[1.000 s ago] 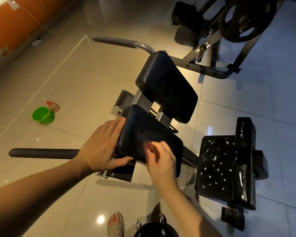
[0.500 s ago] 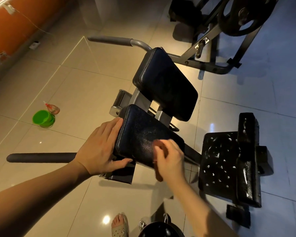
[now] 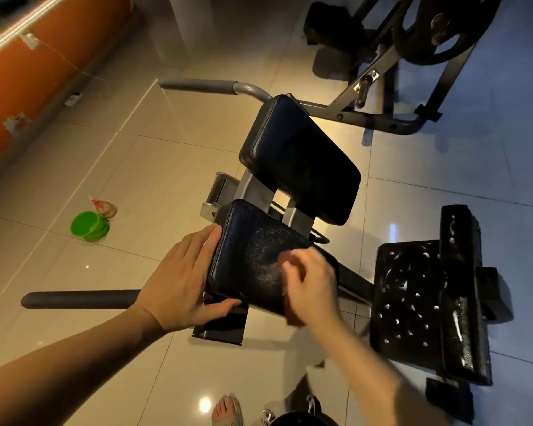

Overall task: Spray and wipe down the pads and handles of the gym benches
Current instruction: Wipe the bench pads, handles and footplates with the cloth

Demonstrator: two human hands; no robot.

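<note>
The near black pad (image 3: 253, 256) of the bench looks scuffed and streaked on top. My left hand (image 3: 179, 284) rests flat against its left side, thumb along the near lower edge. My right hand (image 3: 311, 287) is blurred over the pad's right end, fingers curled round a small reddish-brown cloth (image 3: 285, 257). The far black pad (image 3: 299, 161) stands higher behind. A dark handle (image 3: 77, 299) sticks out left below my left hand. A grey handle (image 3: 197, 85) sticks out left at the far end.
A green bucket (image 3: 88, 226) and a spray bottle (image 3: 105, 207) stand on the tiled floor to the left. A black perforated foot plate (image 3: 413, 302) lies to the right. A weight-plate machine (image 3: 443, 32) stands at the back right. My sandalled foot (image 3: 226, 408) shows below.
My right hand has rubbed along the near pad's right end, first down and right, then back up. My left hand has stayed on the pad's left side.
</note>
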